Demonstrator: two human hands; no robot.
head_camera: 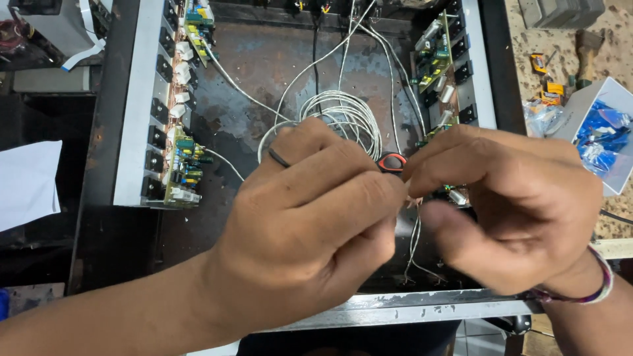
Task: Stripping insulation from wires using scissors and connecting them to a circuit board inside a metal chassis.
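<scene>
Left circuit board (186, 165): mounted on chassis (277, 66) wall. Left hand (310, 231): fingers curled tight, pinching thin white wires (414, 231) over the open chassis. Wire coil (343, 115): lay behind the hands. Red-handled cutter (392, 161): between both hands; holder unclear. Right hand (508, 204): fingertips closed on the same wires. Risk: a slip could likely snap strands or nick fingers.

Green circuit boards (186, 165), coiled white cable (343, 112), blue packets box (603, 135).
</scene>
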